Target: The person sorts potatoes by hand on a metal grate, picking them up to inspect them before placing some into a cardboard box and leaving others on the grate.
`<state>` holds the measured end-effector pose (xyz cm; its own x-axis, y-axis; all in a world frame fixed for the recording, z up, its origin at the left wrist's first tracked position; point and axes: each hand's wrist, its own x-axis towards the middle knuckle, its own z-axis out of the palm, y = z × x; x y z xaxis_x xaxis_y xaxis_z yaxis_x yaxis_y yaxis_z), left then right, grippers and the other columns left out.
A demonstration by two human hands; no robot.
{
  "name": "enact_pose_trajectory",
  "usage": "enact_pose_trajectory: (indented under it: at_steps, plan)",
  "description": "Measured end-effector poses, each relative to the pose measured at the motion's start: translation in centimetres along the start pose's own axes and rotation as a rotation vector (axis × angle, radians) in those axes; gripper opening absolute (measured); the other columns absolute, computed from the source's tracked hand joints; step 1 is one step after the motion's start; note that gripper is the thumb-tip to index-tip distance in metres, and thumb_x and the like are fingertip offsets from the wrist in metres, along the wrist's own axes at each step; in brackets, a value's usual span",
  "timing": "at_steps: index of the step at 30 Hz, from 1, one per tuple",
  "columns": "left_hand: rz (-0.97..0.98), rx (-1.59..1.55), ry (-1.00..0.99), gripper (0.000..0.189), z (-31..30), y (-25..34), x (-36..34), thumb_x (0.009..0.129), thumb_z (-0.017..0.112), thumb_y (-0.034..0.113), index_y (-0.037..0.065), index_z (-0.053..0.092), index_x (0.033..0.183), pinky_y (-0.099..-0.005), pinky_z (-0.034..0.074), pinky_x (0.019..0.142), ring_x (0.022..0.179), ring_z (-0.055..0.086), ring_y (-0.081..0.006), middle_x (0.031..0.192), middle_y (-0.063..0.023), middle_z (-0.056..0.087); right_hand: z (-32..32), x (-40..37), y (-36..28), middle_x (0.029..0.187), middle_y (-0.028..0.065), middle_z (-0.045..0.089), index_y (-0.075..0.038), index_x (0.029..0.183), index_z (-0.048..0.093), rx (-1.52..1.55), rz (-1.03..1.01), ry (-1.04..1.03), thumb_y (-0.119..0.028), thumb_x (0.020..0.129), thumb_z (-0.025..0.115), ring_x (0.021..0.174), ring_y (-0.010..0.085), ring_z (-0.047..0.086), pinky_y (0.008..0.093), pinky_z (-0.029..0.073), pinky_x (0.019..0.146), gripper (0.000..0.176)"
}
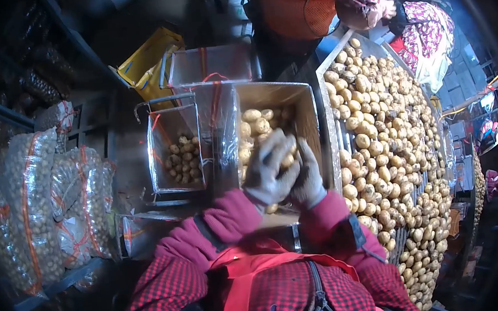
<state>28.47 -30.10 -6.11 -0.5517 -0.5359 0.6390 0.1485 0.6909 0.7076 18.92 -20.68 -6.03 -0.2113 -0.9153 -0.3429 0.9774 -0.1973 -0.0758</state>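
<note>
Both my hands, in grey work gloves, are over an open cardboard box [300,102] of potatoes. My left hand [269,171] curls around a potato [287,162], which shows between its fingers and thumb. Close against it, my right hand [308,180] has its fingers pressed together and bent inward, and its palm side is hidden. Pale yellow potatoes [252,115] lie in the box to the left of and beyond my fingers. My hands and forearms cover the near part of the box.
At right, a slatted sorting table [333,131] carries many potatoes. A smaller box [172,112] of small potatoes stands left, with a yellow crate [154,60] behind it. Filled mesh sacks [33,201] stack at far left. Another person [420,31] works at the table's far end.
</note>
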Motion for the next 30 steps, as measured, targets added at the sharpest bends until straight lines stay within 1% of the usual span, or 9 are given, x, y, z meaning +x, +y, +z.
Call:
enact_pose_trajectory:
  at_steps: [3, 6, 7, 8, 9, 14, 20, 25, 30]
  plan:
    - [0.004, -0.080, 0.054, 0.048, -1.9, -4.0, 8.7, 0.085, 0.076, 0.013, 0.003, 0.061, 0.130, -0.0428, 0.048, 0.103, 0.115, 0.062, -0.0360, 0.125, -0.0198, 0.062, 7.5, 6.9, -1.9, 0.128, 0.0099, 0.064, -0.010, 0.138, 0.055, -0.419, -0.089, -0.016, -0.053, 0.101, 0.055, 0.118, 0.0242, 0.062, 0.0387, 0.049, 0.105, 0.056]
    - [-0.469, -0.024, -0.005, 0.068, -5.3, -9.4, 15.1, 0.096, 0.070, 0.026, 0.000, 0.040, 0.151, -0.0353, 0.043, 0.110, 0.129, 0.053, -0.0250, 0.139, -0.0210, 0.055, 9.6, 13.2, -4.4, 0.130, 0.0172, 0.060, -0.006, 0.140, 0.050, -0.720, -0.178, 0.029, -0.055, 0.102, 0.053, 0.109, 0.0313, 0.064, 0.0458, 0.054, 0.097, 0.062]
    - [-0.514, -0.109, 0.029, 0.071, -6.2, -13.2, 14.9, 0.096, 0.070, 0.028, 0.000, 0.038, 0.153, -0.0358, 0.042, 0.109, 0.130, 0.053, -0.0266, 0.137, -0.0227, 0.056, 10.0, 13.6, -4.2, 0.130, 0.0203, 0.058, -0.004, 0.145, 0.043, -0.887, -0.307, 0.125, -0.056, 0.101, 0.054, 0.107, 0.0351, 0.064, 0.0483, 0.054, 0.096, 0.069]
    - [-0.457, 0.268, 0.017, 0.076, -8.1, -13.1, 14.4, 0.090, 0.075, 0.038, 0.003, 0.043, 0.151, -0.0435, 0.044, 0.109, 0.129, 0.056, -0.0374, 0.140, -0.0247, 0.057, 11.6, 11.9, -3.1, 0.129, 0.0220, 0.057, -0.003, 0.148, 0.039, -0.739, -0.305, 0.152, -0.057, 0.100, 0.056, 0.105, 0.0364, 0.064, 0.0496, 0.054, 0.095, 0.074]
    - [-0.476, 0.206, 0.017, 0.072, -9.4, -13.5, 13.0, 0.093, 0.072, 0.032, 0.002, 0.041, 0.151, -0.0409, 0.042, 0.111, 0.132, 0.053, -0.0335, 0.143, -0.0230, 0.056, 9.4, 12.2, -3.2, 0.126, 0.0194, 0.059, -0.007, 0.148, 0.041, -0.689, -0.285, 0.338, -0.059, 0.099, 0.057, 0.102, 0.0325, 0.064, 0.0473, 0.055, 0.092, 0.074]
    - [-0.553, 0.211, -0.054, 0.059, -7.7, -15.4, 2.4, 0.096, 0.068, 0.019, -0.002, 0.047, 0.147, -0.0404, 0.036, 0.117, 0.139, 0.048, -0.0305, 0.146, -0.0213, 0.052, 0.1, 4.7, -3.1, 0.133, 0.0089, 0.056, -0.016, 0.144, 0.049, -0.617, -0.105, 0.377, -0.051, 0.101, 0.056, 0.102, 0.0246, 0.063, 0.0440, 0.052, 0.085, 0.055]
    - [-0.117, 0.117, -0.130, 0.058, -0.8, -6.7, 1.0, 0.090, 0.071, 0.011, -0.002, 0.051, 0.142, -0.0431, 0.039, 0.116, 0.133, 0.050, -0.0371, 0.142, -0.0234, 0.051, 0.3, -5.6, -4.3, 0.118, 0.0011, 0.060, -0.015, 0.150, 0.044, -0.658, -0.412, 0.498, -0.033, 0.104, 0.061, 0.088, 0.0131, 0.060, 0.0302, 0.052, 0.070, 0.052]
    - [0.014, 0.070, -0.457, 0.060, 4.7, -1.1, -0.3, 0.088, 0.072, 0.018, 0.001, 0.054, 0.142, -0.0479, 0.037, 0.116, 0.135, 0.048, -0.0396, 0.143, -0.0231, 0.053, -1.4, -16.4, -3.6, 0.127, 0.0077, 0.059, -0.012, 0.150, 0.043, -0.516, -0.622, 0.385, -0.022, 0.103, 0.064, 0.099, 0.0173, 0.064, 0.0280, 0.055, 0.078, 0.052]
    - [0.197, -0.097, -0.641, 0.065, 9.6, 4.3, -3.0, 0.087, 0.074, 0.020, 0.005, 0.052, 0.146, -0.0501, 0.035, 0.115, 0.135, 0.048, -0.0398, 0.143, -0.0228, 0.053, -5.7, -29.4, -0.3, 0.130, 0.0084, 0.057, -0.007, 0.151, 0.043, -0.642, -0.996, 0.773, -0.016, 0.103, 0.063, 0.106, 0.0160, 0.062, 0.0292, 0.054, 0.086, 0.053]
